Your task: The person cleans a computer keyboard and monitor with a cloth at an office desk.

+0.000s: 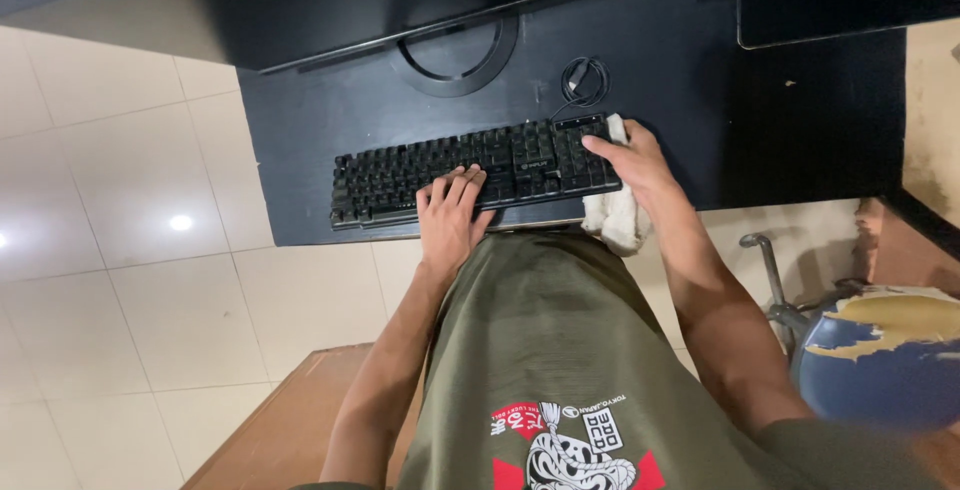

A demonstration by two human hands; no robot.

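Note:
A black keyboard [450, 175] lies near the front edge of a black desk [680, 80]. My left hand [452, 215] rests flat on the keyboard's lower middle keys, fingers together. My right hand [630, 162] grips the keyboard's right end, with a white cloth [615, 218] held under the palm and hanging off the desk edge. The keyboard's coiled cable [585, 78] lies just behind its right end.
A dark monitor [350, 0] on a ring-shaped stand [455, 60] sits behind the keyboard. A black shelf or drawer [840, 5] is at the upper right. White floor tiles [120, 210] lie to the left, a wooden surface [290, 420] below, a worn blue chair [880, 350] to the right.

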